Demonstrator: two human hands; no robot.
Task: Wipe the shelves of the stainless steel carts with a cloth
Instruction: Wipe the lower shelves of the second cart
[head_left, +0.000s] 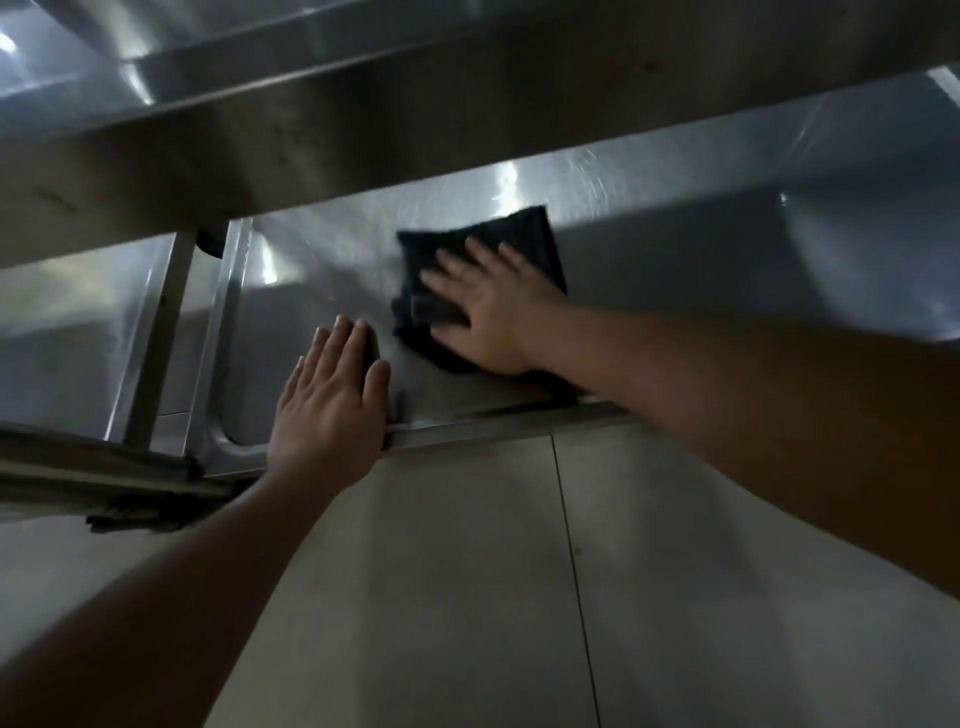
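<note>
Head view shows the right hand pressing flat on a dark folded cloth upon the shiny steel lower shelf; the left hand, fingers straight, rests on the shelf's front edge.

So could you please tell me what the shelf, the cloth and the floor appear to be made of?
The shelf looks like brushed stainless steel: grey, glossy, with bright glare streaks. The cloth under the right hand seems a dark ribbed fabric, matte, perhaps microfibre. The floor looks like pale tile with a thin dark joint line, though the exact material is unclear.
</note>
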